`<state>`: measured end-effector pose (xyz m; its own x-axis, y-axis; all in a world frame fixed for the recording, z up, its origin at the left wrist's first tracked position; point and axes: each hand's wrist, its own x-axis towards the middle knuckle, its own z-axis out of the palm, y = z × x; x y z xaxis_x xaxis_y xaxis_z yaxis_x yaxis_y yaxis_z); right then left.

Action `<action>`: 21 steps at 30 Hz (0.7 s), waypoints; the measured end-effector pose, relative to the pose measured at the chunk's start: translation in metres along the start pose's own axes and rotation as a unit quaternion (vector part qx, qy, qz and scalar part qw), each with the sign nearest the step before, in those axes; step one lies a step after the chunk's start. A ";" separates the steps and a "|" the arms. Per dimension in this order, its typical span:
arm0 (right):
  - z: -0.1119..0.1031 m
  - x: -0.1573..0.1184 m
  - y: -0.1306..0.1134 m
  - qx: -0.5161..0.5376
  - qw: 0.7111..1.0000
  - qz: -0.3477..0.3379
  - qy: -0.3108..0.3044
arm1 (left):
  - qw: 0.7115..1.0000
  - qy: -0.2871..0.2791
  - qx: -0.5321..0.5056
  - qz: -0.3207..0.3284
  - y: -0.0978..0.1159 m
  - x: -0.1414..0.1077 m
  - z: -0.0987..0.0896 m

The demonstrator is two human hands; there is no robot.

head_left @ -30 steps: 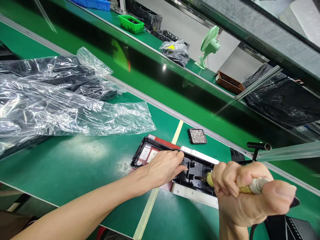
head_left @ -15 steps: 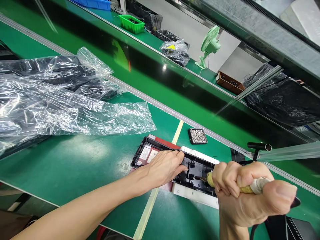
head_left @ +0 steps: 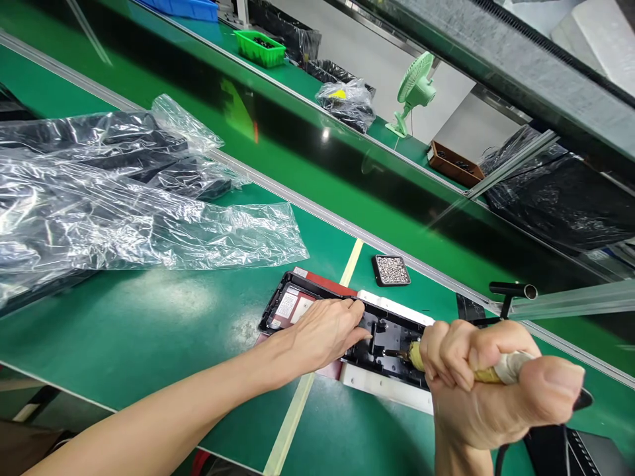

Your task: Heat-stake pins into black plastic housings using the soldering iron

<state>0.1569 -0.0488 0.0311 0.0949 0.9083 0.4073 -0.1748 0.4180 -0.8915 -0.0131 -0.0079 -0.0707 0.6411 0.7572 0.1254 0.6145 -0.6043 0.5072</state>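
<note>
A long black plastic housing (head_left: 389,330) lies in a white and red fixture (head_left: 391,391) on the green bench. Across its middle rests my left hand (head_left: 332,327), fingers curled over the housing and thumb on its inner side. My right hand (head_left: 476,377) is wrapped round a soldering iron (head_left: 415,355) with a yellow-taped handle. Its metal tip points into the housing, by a small post. Whether the tip touches the plastic I cannot tell. Behind the housing stands a small black tray (head_left: 391,270) of tiny silvery metal pieces.
Clear plastic bags (head_left: 149,205) over dark parts cover the left of the bench. A metal rail (head_left: 292,192) runs behind, with a dark tube holder (head_left: 510,289) at the right. Beyond the clear panel are a green bin (head_left: 260,49), a fan (head_left: 417,82) and a brown box (head_left: 455,164).
Both hands, the soldering iron and the housing keep their places. The whole view has shifted very slightly.
</note>
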 end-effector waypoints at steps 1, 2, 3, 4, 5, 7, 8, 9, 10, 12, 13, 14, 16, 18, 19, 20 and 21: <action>0.001 0.000 0.000 0.000 1.000 -0.001 0.001 | 1.000 -0.002 0.000 0.000 0.000 0.000 0.000; 0.001 0.000 0.000 0.001 1.000 -0.003 0.002 | 1.000 -0.003 0.001 -0.001 0.000 0.000 0.000; 0.002 0.001 0.000 0.001 1.000 -0.004 0.004 | 1.000 -0.003 0.001 -0.002 0.000 0.000 0.001; 0.003 0.001 -0.001 0.002 1.000 -0.005 0.006 | 1.000 -0.004 0.001 -0.003 0.000 -0.001 0.001; 0.003 0.001 -0.001 0.003 1.000 -0.005 0.009 | 1.000 -0.004 0.000 -0.004 0.000 -0.001 0.001; 0.005 0.001 -0.003 0.006 1.000 -0.004 0.016 | 1.000 -0.003 -0.002 -0.004 -0.001 -0.001 0.001; 0.005 0.002 -0.003 0.009 1.000 -0.002 0.019 | 1.000 -0.002 -0.001 -0.004 -0.001 -0.001 0.002; 0.005 0.002 -0.003 0.011 1.000 0.000 0.021 | 1.000 0.000 0.000 -0.004 -0.001 -0.001 0.002; 0.005 0.002 -0.003 0.014 1.000 0.002 0.022 | 1.000 0.001 0.003 -0.004 -0.001 -0.001 0.003; 0.006 0.002 -0.004 0.016 1.000 0.006 0.022 | 1.000 0.000 0.008 -0.001 -0.002 -0.001 0.003; 0.006 0.003 -0.003 0.017 1.000 0.007 0.023 | 1.000 -0.001 0.009 0.000 -0.002 -0.001 0.004; 0.006 0.003 -0.003 0.016 1.000 0.006 0.024 | 1.000 -0.002 0.010 0.002 -0.002 -0.001 0.004; 0.006 0.002 -0.003 0.014 1.000 0.002 0.026 | 1.000 -0.003 0.013 0.005 -0.002 -0.001 0.003; 0.006 0.002 -0.003 0.012 1.000 0.000 0.027 | 1.000 -0.003 0.017 0.007 -0.002 -0.001 0.003; 0.006 0.002 -0.003 0.012 1.000 0.000 0.027 | 1.000 -0.004 0.018 0.008 -0.002 -0.001 0.002; 0.007 0.002 -0.004 0.012 1.000 0.003 0.028 | 1.000 -0.005 0.019 0.009 -0.002 -0.001 0.002; 0.007 0.002 -0.004 0.013 0.999 0.007 0.029 | 1.000 -0.006 0.019 0.009 -0.001 -0.001 0.002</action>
<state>0.1509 -0.0483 0.0368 0.1481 0.9119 0.3828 -0.2013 0.4068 -0.8911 -0.0137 -0.0083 -0.0732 0.6576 0.7433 0.1228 0.6202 -0.6267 0.4718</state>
